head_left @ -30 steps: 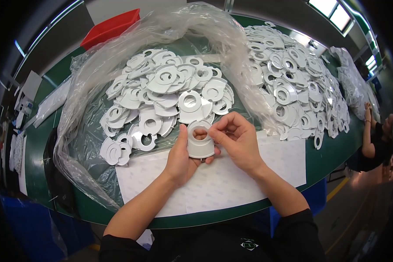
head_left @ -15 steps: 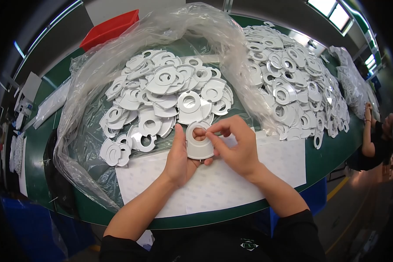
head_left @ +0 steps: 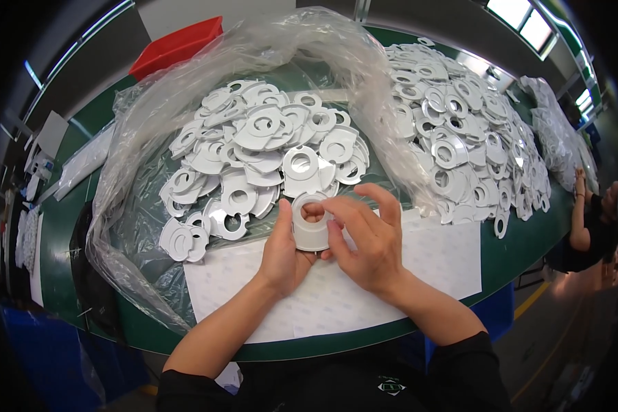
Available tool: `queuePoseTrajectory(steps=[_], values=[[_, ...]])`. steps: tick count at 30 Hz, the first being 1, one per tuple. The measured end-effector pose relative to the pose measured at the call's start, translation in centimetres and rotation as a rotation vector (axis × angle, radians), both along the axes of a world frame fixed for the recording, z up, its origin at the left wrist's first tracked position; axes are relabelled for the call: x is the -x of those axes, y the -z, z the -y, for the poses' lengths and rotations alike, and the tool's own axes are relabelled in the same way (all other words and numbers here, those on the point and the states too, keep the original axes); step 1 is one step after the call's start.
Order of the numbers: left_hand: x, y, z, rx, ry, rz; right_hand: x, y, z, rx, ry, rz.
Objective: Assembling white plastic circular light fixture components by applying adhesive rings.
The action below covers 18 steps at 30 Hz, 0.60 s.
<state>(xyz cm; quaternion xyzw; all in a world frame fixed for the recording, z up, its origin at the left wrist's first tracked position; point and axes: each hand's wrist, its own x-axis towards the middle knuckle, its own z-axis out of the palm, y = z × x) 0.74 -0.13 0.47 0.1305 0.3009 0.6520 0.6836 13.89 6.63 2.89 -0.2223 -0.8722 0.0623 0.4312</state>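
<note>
Green desk (head_left: 69, 226) curves across my view, with a white sheet (head_left: 405, 268) spread over its near edge. On it lies a clear plastic bag (head_left: 185, 103), opened out, carrying a heap of flat white rings (head_left: 261, 158) with round holes. A second, larger heap (head_left: 467, 123) sits to the right, reaching toward the far rim. A red tray (head_left: 178, 44) stands behind the bag on the far side. I see my left hand (head_left: 281, 250) curled around a small stack of rings (head_left: 310, 226), thumb up along its left side, fingers under it, holding it just above the sheet at the near edge of the first heap. My right hand (head_left: 367, 240) is half closed beside it, fingertips pinching the stack's right rim and top ring, thumb touching the lower edge. Both forearms come in from below, in black sleeves pushed up. At the far right, another person's arm (head_left: 580, 213) shows beside the desk end.
</note>
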Motion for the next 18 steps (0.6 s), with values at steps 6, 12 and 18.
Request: queuePoseTrajectory(steps=[6, 12, 18], values=[[0.2, 0.9, 0.0, -0.118, 0.062, -0.053, -0.2, 0.4, -0.6, 0.95, -0.13, -0.243], [-0.7, 0.4, 0.0, -0.045, 0.053, -0.195, -0.5, 0.2, -1.3, 1.276, -0.196, -0.327], [-0.7, 1.3, 0.0, -0.155, 0.118, -0.315, -0.5, -0.3, -1.5, 1.258, -0.153, -0.282]])
